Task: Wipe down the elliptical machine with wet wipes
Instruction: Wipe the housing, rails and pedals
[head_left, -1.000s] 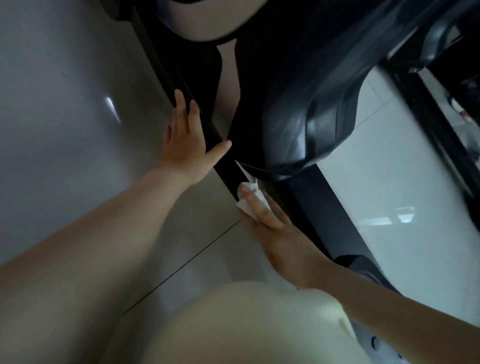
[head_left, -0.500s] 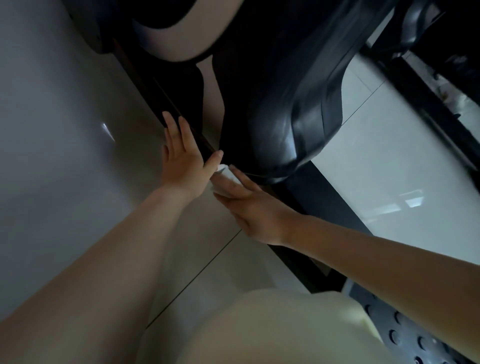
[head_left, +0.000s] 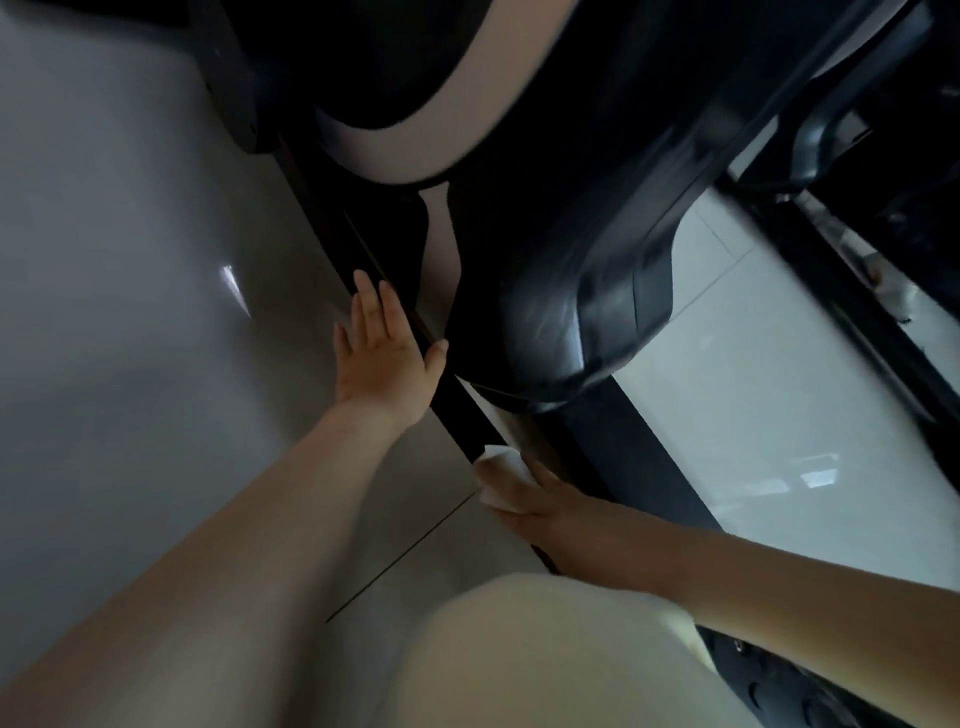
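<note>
Elliptical machine (head_left: 571, 312) lies just in front of both hands. Its black rail (head_left: 462, 410) runs as a long diagonal from beyond the left hand (head_left: 384, 358) back to the right hand (head_left: 566, 514). The left hand rests flat on the rail, fingers straight and grasping nothing. The right hand, nearer to the person, presses the wet wipe (head_left: 501, 475) on the rail with stretched fingers. I judge the bulging dark cover (head_left: 587, 332), hanging over the rail between the hands, will hinder the stroke. Glossy floor (head_left: 130, 312) lies left of both hands.
</note>
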